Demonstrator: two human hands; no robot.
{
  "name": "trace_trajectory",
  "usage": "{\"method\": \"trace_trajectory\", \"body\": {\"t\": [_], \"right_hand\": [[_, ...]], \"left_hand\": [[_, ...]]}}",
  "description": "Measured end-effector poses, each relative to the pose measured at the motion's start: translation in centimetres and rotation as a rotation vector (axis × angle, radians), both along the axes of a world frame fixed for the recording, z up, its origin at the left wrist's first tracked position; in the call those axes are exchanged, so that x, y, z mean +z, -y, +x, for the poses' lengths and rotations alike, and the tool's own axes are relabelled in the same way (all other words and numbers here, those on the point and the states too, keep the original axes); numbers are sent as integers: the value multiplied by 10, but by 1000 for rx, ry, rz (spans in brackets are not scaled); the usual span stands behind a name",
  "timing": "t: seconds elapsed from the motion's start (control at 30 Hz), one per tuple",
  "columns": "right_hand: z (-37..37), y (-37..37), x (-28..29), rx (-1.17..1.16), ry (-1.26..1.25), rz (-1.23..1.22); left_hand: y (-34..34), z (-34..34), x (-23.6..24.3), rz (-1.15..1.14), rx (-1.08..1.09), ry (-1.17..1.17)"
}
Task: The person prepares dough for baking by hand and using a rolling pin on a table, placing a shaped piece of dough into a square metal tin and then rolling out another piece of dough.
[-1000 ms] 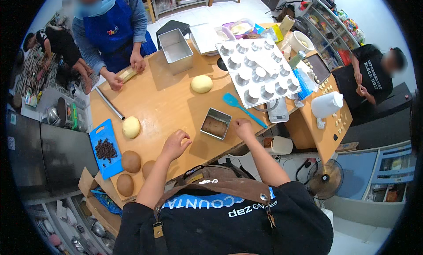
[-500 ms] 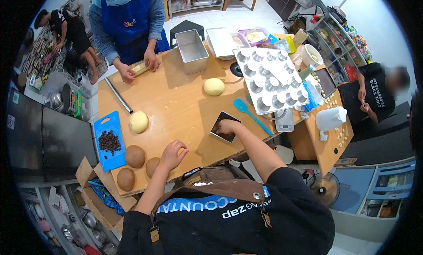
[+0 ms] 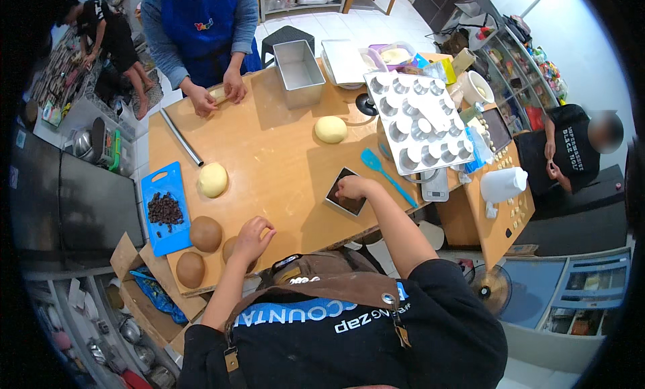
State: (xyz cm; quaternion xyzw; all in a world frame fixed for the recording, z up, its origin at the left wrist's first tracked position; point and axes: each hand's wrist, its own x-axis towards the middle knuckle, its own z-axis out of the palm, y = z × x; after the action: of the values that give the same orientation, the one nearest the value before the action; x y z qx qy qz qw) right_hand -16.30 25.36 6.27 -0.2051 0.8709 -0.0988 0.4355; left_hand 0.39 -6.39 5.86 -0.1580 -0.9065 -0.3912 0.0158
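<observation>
The left hand (image 3: 254, 236) hangs half-open, empty. At its two o'clock, the right hand (image 3: 351, 187), fingers curled, covers part of a tin (image 3: 340, 208); its hold is unclear.

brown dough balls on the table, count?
3. One ball by the near end of the blue cutting board; a second ball just below it in view; a third ball partly hidden by the left hand and wrist.

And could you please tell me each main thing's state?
Left hand: half-open, empty
Right hand: at small tin's opening
Small tin: open, brown dough inside
Large tin: upright
Yellow dough balls: rounded
Brown dough balls: rounded
Dark chunks: heaped
Spatula: lying flat
Metal rod: lying flat
</observation>
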Motion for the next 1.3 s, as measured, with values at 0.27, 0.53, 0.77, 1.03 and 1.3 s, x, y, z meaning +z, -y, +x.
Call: {"method": "trace_trajectory", "body": {"t": [0.27,0.53,0.77,1.03,1.3], "right_hand": [[19,-11,-11,-12,-36,62],[86,-72,17,-1031,-292,-247],[94,-67,-27,-1188,-148,-576],[122,-114,-28,-1529,-116,-772],[137,-156,-35,-1795,-242,-758]], "left_hand": [[-5,-11,3,25,-75,-18],[-2,-7,3,-19,-51,0],[-26,-16,16,2,-127,-4],[-43,-11,15,-11,-157,-21],[-56,-4,18,-48,-199,25]]}}
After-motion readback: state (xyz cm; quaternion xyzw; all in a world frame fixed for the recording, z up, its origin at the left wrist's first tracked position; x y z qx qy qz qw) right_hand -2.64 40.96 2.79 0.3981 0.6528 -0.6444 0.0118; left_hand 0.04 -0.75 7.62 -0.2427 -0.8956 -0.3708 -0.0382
